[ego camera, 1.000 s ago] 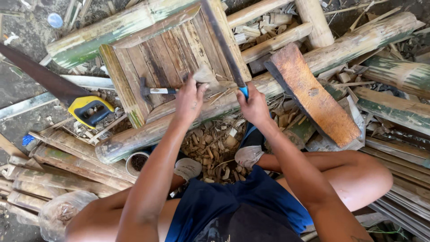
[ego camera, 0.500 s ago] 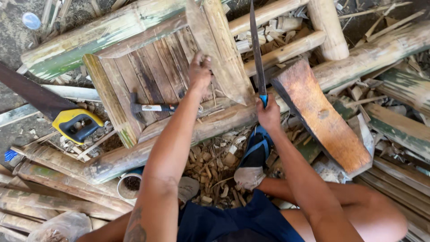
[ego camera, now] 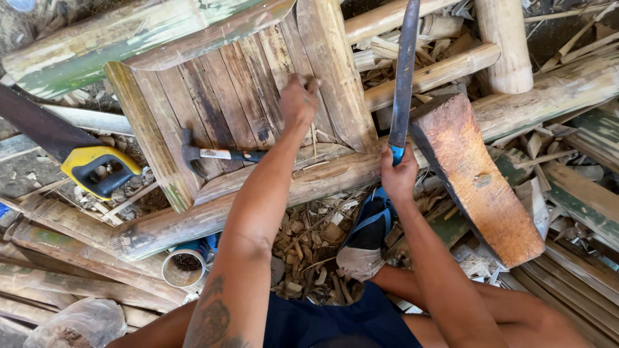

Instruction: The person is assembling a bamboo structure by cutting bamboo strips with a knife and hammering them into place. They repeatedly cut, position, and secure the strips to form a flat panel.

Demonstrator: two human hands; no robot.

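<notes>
Right hand [ego camera: 398, 175] holds long blade [ego camera: 404, 77] upright by blue handle. Left hand [ego camera: 298, 102], seemingly closed, presses bamboo frame [ego camera: 225, 96] on logs. Risk: blade slips toward left fingers, hammer [ego camera: 216, 154] shifts.

1. Outdoor work spot in daylight; no walls or windows in view.
2. Dirt ground [ego camera: 26, 174], grey, shows at left between the poles.
3. Split bamboo poles [ego camera: 77, 283] lie stacked on all sides, some with green skin.
4. Bamboo chips and shavings [ego camera: 309, 238] litter the ground at centre.
5. Thick reddish wood slab [ego camera: 477, 174] lies at right.
</notes>
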